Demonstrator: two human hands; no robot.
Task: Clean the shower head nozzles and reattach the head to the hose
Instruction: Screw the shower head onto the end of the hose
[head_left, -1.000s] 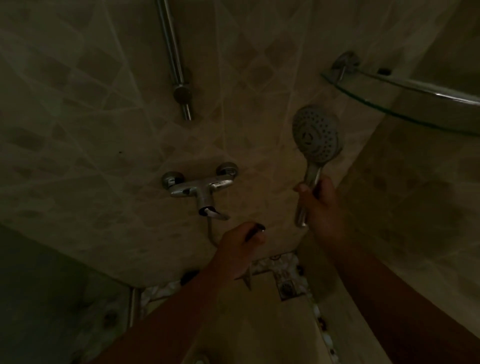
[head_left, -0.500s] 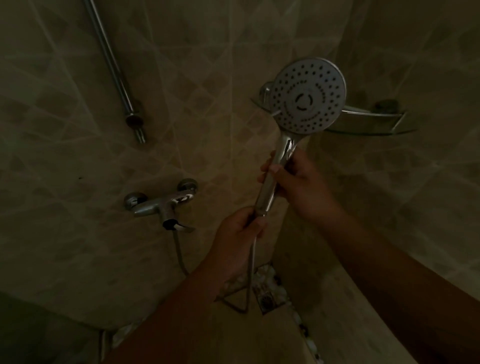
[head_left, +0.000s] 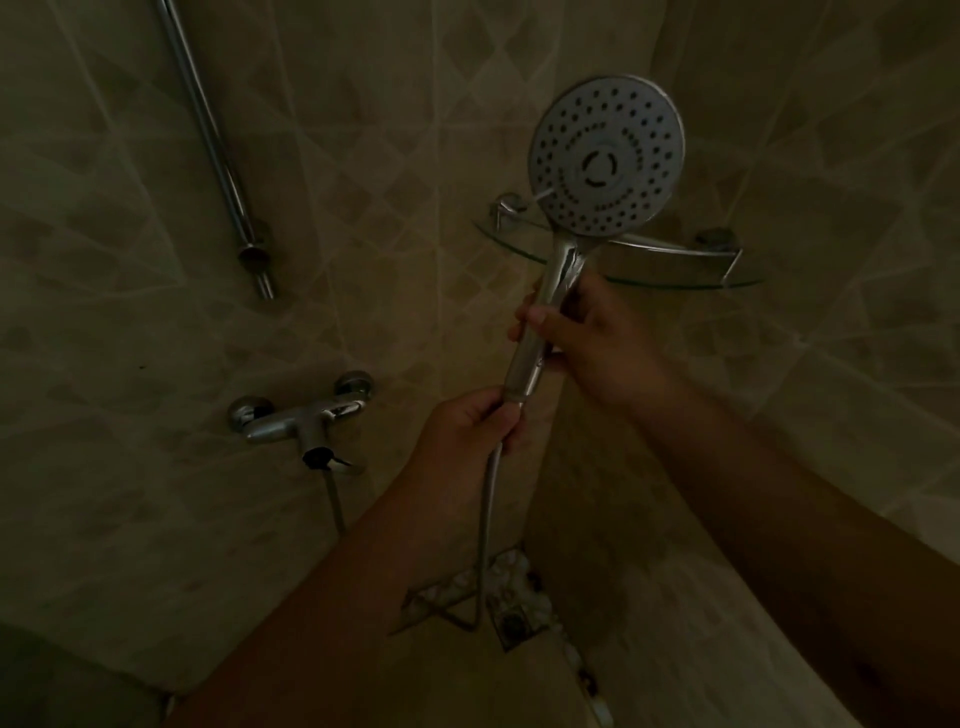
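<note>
A chrome shower head (head_left: 605, 158) with a round grey nozzle face points toward me, upright and tilted a little to the right. My right hand (head_left: 592, 338) grips the middle of its handle. Just below, my left hand (head_left: 467, 441) is closed around the end of the metal hose (head_left: 485, 530), held right at the bottom of the handle. The hose hangs down from my left hand, loops near the floor and runs back to the wall tap. My fingers hide the joint between hose and handle.
A chrome mixer tap (head_left: 301, 418) sits on the tiled wall at left. A slide rail (head_left: 213, 140) runs up the wall above it. A glass corner shelf (head_left: 675, 260) is behind the shower head. A floor drain (head_left: 511, 621) lies below.
My right hand raised the shower head and turned its face toward me. My left hand came up from below and closed on the hose end at the handle's base.
</note>
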